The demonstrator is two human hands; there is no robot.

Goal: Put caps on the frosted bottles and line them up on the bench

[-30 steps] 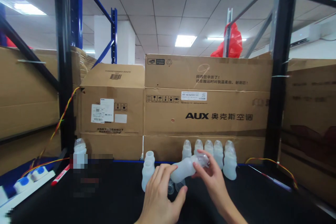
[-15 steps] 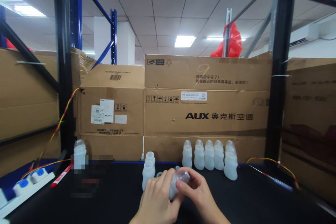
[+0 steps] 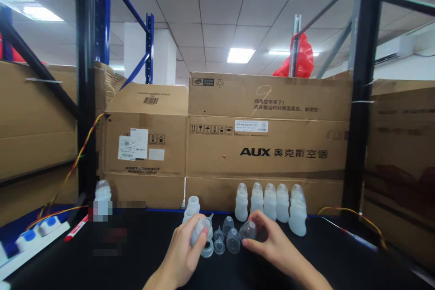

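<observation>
My left hand [image 3: 181, 247] is closed around a frosted baby bottle [image 3: 201, 230], partly hidden by my fingers. A clear dome cap [image 3: 248, 230] sits between the thumb and fingers of my right hand [image 3: 267, 235], apart from the bottle. Between the hands, two more clear caps [image 3: 233, 241] stand on the black tabletop. Beside them are small clear nipples [image 3: 219, 247] and a pale ring [image 3: 207, 250]. Open bottles without caps [image 3: 193, 205] stand behind my left hand. Several capped bottles [image 3: 241, 206] are lined up behind my right hand.
Cardboard boxes [image 3: 268, 163] wall off the back of the black table [image 3: 142, 263]. Another capped bottle [image 3: 103, 192] stands at the far left, near a red marker [image 3: 76, 228] and a white power strip [image 3: 37, 249]. A thin pen-like tool [image 3: 350, 234] lies right, by a wire.
My hands have moved apart, left hand leftward with the bottle and right hand rightward with a clear cap. The caps, nipples and ring between them are now uncovered.
</observation>
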